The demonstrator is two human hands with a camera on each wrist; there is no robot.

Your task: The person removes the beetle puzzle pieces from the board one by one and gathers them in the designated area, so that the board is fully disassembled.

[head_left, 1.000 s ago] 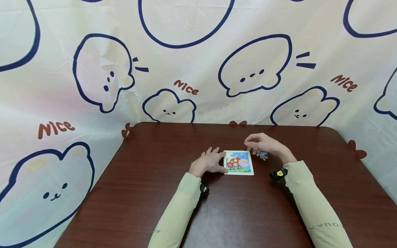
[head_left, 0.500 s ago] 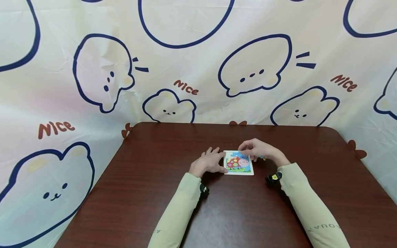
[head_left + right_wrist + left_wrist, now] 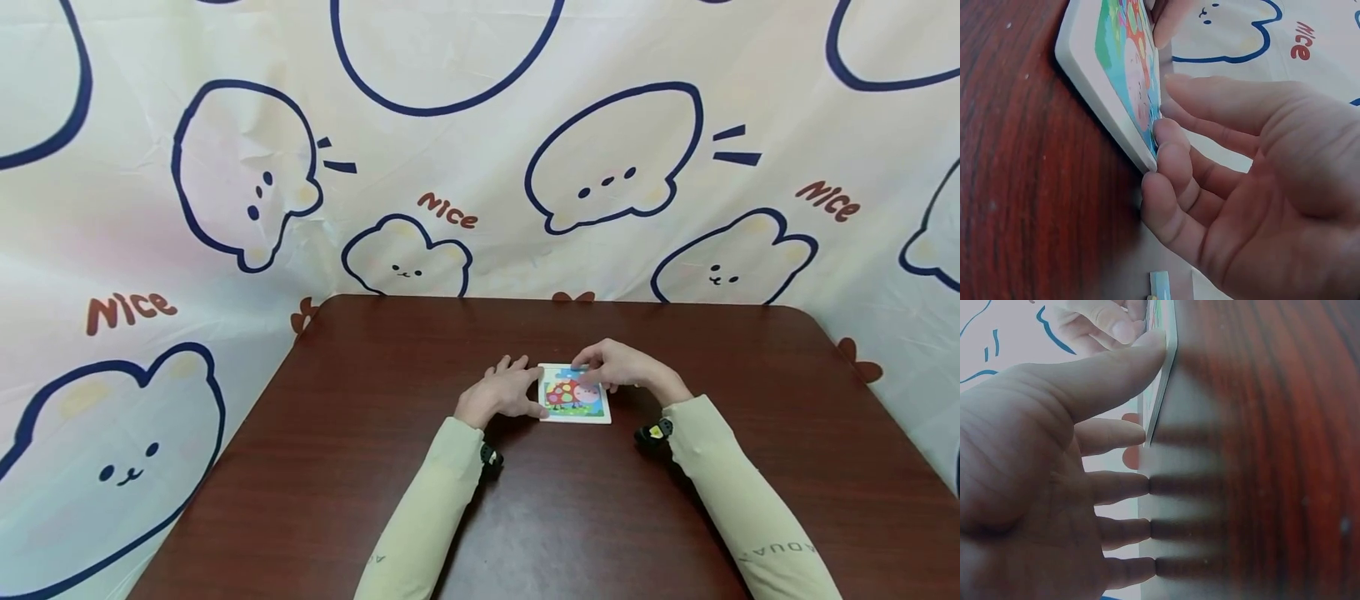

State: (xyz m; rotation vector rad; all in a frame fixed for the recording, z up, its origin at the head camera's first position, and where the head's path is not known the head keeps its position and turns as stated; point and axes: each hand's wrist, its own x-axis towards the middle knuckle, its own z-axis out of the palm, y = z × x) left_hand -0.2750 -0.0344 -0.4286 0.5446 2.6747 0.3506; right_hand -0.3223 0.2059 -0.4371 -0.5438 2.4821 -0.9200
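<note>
A flat square picture puzzle [image 3: 572, 400] in a white frame lies on the table, showing a red spotted ladybug with a pink face. My left hand [image 3: 501, 393] rests at its left side, fingers spread straight, thumb on the frame's edge in the left wrist view. Over the upper right corner is my right hand [image 3: 624, 365]. In the right wrist view its bent fingertips touch the puzzle near that corner, and the thumb [image 3: 1229, 100] stands apart from them. No piece shows between thumb and fingers. A small light-blue loose piece [image 3: 1160, 285] lies on the table below the right hand.
The dark brown wooden table [image 3: 360, 433] spreads around the puzzle. Behind it hangs a pale cloth [image 3: 495, 167] with blue bear outlines. Each wrist wears a black camera band, such as the right band [image 3: 654, 434].
My right hand has moved left and slightly nearer, from beside the loose blue piece onto the puzzle's upper right corner. The left hand has stayed at the puzzle's left side.
</note>
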